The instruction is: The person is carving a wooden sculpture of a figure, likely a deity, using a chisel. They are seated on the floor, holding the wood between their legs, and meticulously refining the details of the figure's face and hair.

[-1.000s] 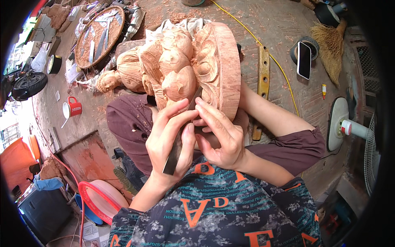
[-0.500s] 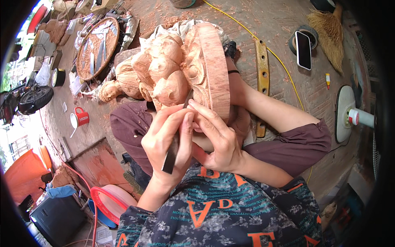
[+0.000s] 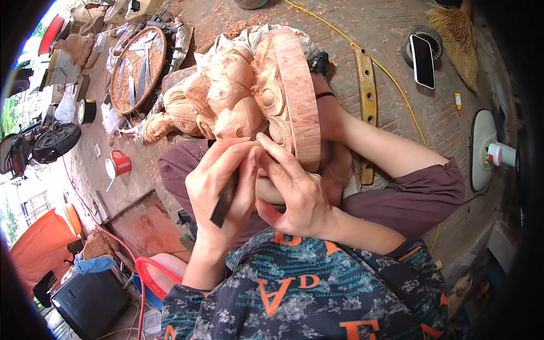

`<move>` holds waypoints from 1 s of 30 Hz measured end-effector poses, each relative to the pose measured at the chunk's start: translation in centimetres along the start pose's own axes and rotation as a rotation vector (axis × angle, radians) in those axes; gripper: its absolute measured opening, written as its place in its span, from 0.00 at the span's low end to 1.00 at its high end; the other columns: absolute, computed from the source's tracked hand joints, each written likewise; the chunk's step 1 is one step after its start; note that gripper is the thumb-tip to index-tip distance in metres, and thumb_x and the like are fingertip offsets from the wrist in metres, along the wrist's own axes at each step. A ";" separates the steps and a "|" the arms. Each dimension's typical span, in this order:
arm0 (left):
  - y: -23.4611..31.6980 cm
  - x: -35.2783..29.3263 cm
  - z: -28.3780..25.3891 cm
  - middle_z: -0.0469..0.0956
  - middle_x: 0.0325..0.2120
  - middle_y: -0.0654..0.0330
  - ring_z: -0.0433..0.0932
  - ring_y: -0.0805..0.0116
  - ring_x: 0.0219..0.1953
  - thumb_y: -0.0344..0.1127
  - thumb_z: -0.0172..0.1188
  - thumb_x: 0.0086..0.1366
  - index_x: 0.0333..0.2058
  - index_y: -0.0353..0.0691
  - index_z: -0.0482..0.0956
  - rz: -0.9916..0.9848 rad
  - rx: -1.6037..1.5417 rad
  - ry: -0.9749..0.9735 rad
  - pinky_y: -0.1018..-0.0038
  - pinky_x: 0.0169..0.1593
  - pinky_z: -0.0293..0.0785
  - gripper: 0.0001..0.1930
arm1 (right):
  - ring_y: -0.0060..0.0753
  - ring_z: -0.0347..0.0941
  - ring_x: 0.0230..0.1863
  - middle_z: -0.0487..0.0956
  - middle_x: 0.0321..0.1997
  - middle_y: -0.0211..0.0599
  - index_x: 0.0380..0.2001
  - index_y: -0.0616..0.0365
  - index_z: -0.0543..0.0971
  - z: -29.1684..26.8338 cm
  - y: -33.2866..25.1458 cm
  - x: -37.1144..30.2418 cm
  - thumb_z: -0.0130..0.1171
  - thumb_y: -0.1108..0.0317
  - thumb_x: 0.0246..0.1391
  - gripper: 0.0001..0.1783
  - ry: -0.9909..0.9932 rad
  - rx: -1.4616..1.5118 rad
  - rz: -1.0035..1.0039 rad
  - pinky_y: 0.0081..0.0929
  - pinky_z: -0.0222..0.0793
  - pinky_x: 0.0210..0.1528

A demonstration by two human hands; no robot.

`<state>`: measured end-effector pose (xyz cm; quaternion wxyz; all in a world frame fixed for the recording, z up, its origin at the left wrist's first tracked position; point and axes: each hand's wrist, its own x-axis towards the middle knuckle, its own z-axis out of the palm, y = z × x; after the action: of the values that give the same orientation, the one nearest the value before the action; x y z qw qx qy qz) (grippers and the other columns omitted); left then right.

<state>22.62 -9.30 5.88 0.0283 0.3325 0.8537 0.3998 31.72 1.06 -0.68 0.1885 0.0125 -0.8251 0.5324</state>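
Observation:
A pale wooden carving [image 3: 229,93] with rounded, fruit-like bulges and a thick flat base lies on its side before my legs. My left hand [image 3: 218,181] is closed round a flat dark metal carving chisel [image 3: 225,203], whose back end sticks out below the palm. The chisel's front end meets the carved scrolls near the base. My right hand [image 3: 294,190] presses its fingertips near that front end, its index finger stretched toward the wood. Fingers partly hide the blade, and the cutting edge is hard to make out.
At upper left a round wicker tray [image 3: 163,68] holds several flat blades and shavings. A red mug [image 3: 121,163] stands at left. On the right are a yellow perforated bar [image 3: 367,107], a phone [image 3: 422,62] on a tape roll, a straw broom [image 3: 453,42] and a fan base [image 3: 481,150].
The chisel's back end and my left hand have shifted slightly left and up. My right thumb has moved a little away from the left hand. The whole view has tilted slightly.

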 end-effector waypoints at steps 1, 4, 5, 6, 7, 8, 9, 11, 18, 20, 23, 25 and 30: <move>0.6 0.1 -0.1 0.79 0.28 0.53 0.80 0.62 0.26 0.23 0.59 0.58 0.32 0.31 0.79 -0.003 0.050 -0.007 0.75 0.32 0.75 0.03 | 0.47 0.73 0.55 0.60 0.66 0.53 0.58 0.71 0.65 -0.2 -0.1 0.1 0.62 0.70 0.43 0.37 -0.019 0.022 0.007 0.32 0.76 0.48; 1.6 0.4 -0.2 0.79 0.27 0.52 0.80 0.61 0.27 0.23 0.59 0.58 0.32 0.31 0.79 -0.016 0.096 -0.029 0.74 0.32 0.74 0.04 | 0.49 0.71 0.56 0.59 0.66 0.54 0.59 0.72 0.63 -1.0 -0.5 0.2 0.62 0.69 0.43 0.39 -0.060 0.094 0.041 0.33 0.75 0.49; 1.5 0.6 -0.3 0.79 0.27 0.53 0.80 0.61 0.26 0.23 0.59 0.58 0.32 0.32 0.79 -0.006 0.051 -0.045 0.74 0.31 0.74 0.03 | 0.49 0.71 0.56 0.58 0.66 0.54 0.60 0.72 0.63 -1.2 -0.7 0.2 0.62 0.68 0.44 0.39 -0.064 0.122 0.059 0.33 0.75 0.49; 1.0 0.9 -0.4 0.79 0.27 0.53 0.80 0.61 0.26 0.23 0.59 0.57 0.32 0.32 0.79 0.003 0.005 -0.062 0.74 0.31 0.74 0.03 | 0.50 0.70 0.57 0.58 0.67 0.55 0.60 0.73 0.62 -1.4 -0.8 0.2 0.62 0.68 0.44 0.40 -0.069 0.151 0.076 0.33 0.75 0.50; 0.4 1.2 -0.6 0.79 0.27 0.53 0.80 0.61 0.26 0.22 0.59 0.57 0.32 0.32 0.79 0.010 -0.037 -0.079 0.74 0.31 0.74 0.03 | 0.50 0.70 0.57 0.57 0.67 0.55 0.60 0.73 0.62 -1.3 -1.0 0.3 0.62 0.67 0.44 0.40 -0.079 0.152 0.101 0.33 0.75 0.50; 0.1 1.3 -0.5 0.79 0.27 0.53 0.80 0.61 0.25 0.22 0.60 0.57 0.31 0.33 0.79 0.008 -0.057 -0.086 0.74 0.30 0.74 0.03 | 0.51 0.70 0.57 0.56 0.67 0.55 0.60 0.73 0.61 -1.1 -1.1 0.4 0.62 0.67 0.44 0.40 -0.090 0.154 0.126 0.34 0.74 0.50; 0.3 1.3 -0.6 0.79 0.26 0.53 0.79 0.61 0.25 0.22 0.60 0.57 0.31 0.33 0.79 -0.004 -0.014 -0.100 0.74 0.30 0.73 0.03 | 0.52 0.70 0.57 0.56 0.67 0.55 0.60 0.73 0.61 -0.9 -1.2 0.5 0.62 0.66 0.44 0.41 -0.101 0.155 0.150 0.34 0.74 0.51; 1.0 1.6 -1.1 0.79 0.26 0.54 0.79 0.60 0.24 0.22 0.60 0.57 0.30 0.33 0.79 -0.022 0.073 -0.127 0.74 0.29 0.73 0.03 | 0.52 0.70 0.57 0.54 0.68 0.55 0.61 0.73 0.61 -0.6 -1.2 0.6 0.62 0.66 0.44 0.41 -0.092 0.113 0.123 0.35 0.74 0.51; 1.2 2.8 -0.8 0.77 0.23 0.54 0.78 0.63 0.22 0.22 0.60 0.57 0.29 0.32 0.79 -0.028 0.044 -0.155 0.75 0.28 0.71 0.01 | 0.53 0.68 0.58 0.54 0.68 0.56 0.61 0.74 0.60 -1.3 -1.4 0.7 0.61 0.65 0.45 0.41 -0.079 0.172 0.160 0.37 0.73 0.52; 0.9 2.7 -1.0 0.77 0.23 0.55 0.77 0.65 0.22 0.22 0.60 0.57 0.30 0.32 0.80 0.013 0.087 -0.136 0.75 0.27 0.71 0.02 | 0.52 0.68 0.59 0.54 0.68 0.55 0.61 0.73 0.60 -0.9 -1.9 1.1 0.62 0.65 0.44 0.42 -0.096 0.122 0.155 0.37 0.74 0.52; 1.6 2.7 -0.9 0.77 0.23 0.55 0.78 0.66 0.22 0.22 0.60 0.57 0.31 0.32 0.80 -0.012 0.152 -0.149 0.76 0.28 0.71 0.02 | 0.53 0.68 0.59 0.52 0.69 0.56 0.61 0.73 0.60 -1.4 -1.7 0.9 0.63 0.66 0.43 0.43 -0.138 0.168 0.184 0.36 0.74 0.52; 1.9 2.9 -0.8 0.78 0.23 0.54 0.78 0.66 0.22 0.23 0.61 0.57 0.31 0.32 0.80 -0.024 0.118 -0.167 0.76 0.28 0.72 0.02 | 0.52 0.66 0.60 0.50 0.69 0.58 0.61 0.74 0.59 -1.5 -1.6 0.7 0.64 0.67 0.41 0.44 -0.126 0.200 0.200 0.34 0.74 0.52; 1.0 2.5 -1.1 0.78 0.24 0.54 0.78 0.66 0.23 0.23 0.61 0.57 0.31 0.32 0.80 -0.018 0.127 -0.128 0.75 0.29 0.71 0.03 | 0.54 0.65 0.61 0.49 0.69 0.58 0.62 0.73 0.57 -1.4 -1.9 1.0 0.64 0.68 0.40 0.46 -0.150 0.232 0.193 0.35 0.72 0.54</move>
<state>20.91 -8.07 7.90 0.0649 0.3509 0.8767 0.3225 31.62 1.62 1.84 0.0715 -0.0053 -0.7671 0.6375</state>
